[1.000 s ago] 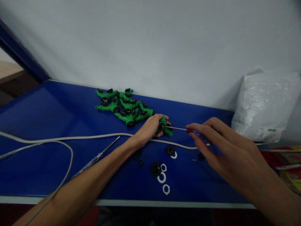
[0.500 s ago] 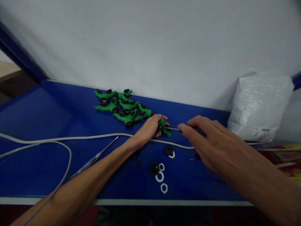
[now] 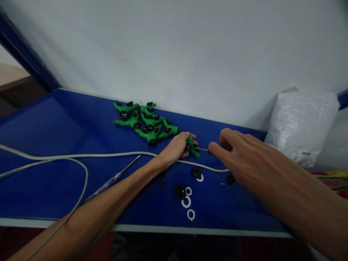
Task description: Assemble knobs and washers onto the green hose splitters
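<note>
Closed around a green Y-shaped hose splitter point(image 3: 196, 152) with black parts is my left hand point(image 3: 177, 145), resting low over the table. My right hand point(image 3: 236, 146) grips a screwdriver point(image 3: 202, 149) between thumb and fingers; its handle is mostly hidden in the hand. The thin metal shaft points left, and its tip meets the splitter near a black part. Below the hands lie a black round cap point(image 3: 196, 172), a larger black cap point(image 3: 179, 192), white ring washers point(image 3: 186, 202) and a tiny screw point(image 3: 222, 183).
Several green splitters point(image 3: 149, 135) are grouped at the back left. A second screwdriver point(image 3: 114, 178) with a clear handle lies beside my left forearm. A white cable point(image 3: 89, 155) crosses the blue table point(image 3: 73, 127). At the right stands a white plastic-wrapped package point(image 3: 301, 123).
The view has shifted slightly, so the things on the table sit a little further right. Both hands keep their holds, with the screwdriver tip still at the splitter.
</note>
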A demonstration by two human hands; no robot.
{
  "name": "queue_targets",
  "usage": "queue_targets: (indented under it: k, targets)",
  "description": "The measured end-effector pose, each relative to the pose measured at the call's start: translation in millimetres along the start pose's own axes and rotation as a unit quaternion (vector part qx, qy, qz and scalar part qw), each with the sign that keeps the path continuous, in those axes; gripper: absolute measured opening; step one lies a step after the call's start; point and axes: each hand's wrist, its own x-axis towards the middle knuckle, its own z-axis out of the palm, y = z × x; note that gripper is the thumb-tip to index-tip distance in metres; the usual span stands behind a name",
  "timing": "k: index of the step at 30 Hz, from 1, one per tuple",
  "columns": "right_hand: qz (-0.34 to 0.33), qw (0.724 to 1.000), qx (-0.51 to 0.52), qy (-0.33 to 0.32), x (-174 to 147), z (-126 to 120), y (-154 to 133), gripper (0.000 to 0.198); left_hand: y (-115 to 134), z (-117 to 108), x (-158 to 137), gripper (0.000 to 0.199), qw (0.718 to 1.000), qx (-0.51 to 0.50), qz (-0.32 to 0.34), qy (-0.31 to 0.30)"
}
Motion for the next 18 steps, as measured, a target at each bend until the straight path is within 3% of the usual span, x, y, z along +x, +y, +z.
queue_targets:
  k: [5,13,18]
  targets:
    - [-0.011,0.999,-0.052,-0.004,4.1,-1.2,-1.6,0.034,1.0,0.4,0.7,0.032,1.000,0.006,-0.004,0.001]
    - [-0.028,0.999,0.018,-0.007,8.0,-9.3,-0.9,0.035,5.1,1.0,-3.6,0.029,1.000,0.014,0.002,0.011]
    - [-0.009,1.000,-0.009,0.024,7.0,-2.1,-0.4,0.038,-2.8,-0.3,0.7,0.032,1.000,0.014,0.011,-0.007]
